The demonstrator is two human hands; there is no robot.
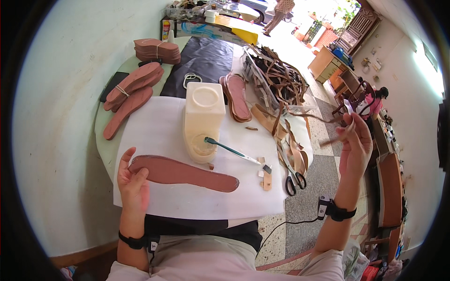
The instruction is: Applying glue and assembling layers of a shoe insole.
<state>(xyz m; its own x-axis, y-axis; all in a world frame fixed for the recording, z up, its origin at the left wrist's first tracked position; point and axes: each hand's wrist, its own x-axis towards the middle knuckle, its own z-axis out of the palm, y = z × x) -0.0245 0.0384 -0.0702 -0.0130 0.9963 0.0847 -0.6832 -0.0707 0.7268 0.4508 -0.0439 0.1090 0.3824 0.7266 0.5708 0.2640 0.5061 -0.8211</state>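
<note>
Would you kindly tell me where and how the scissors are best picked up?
Probably by the black handles, coming from the near right with the right hand once free of its brown strip: the scissors' loops face the wearer, while their blades point away among tan strips.

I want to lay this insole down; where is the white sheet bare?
Bare: the strip of sheet between its near edge and the held insole; also between the plastic container and the banded insoles. Crowded: the right side, with brush, scissors and strips.
</note>
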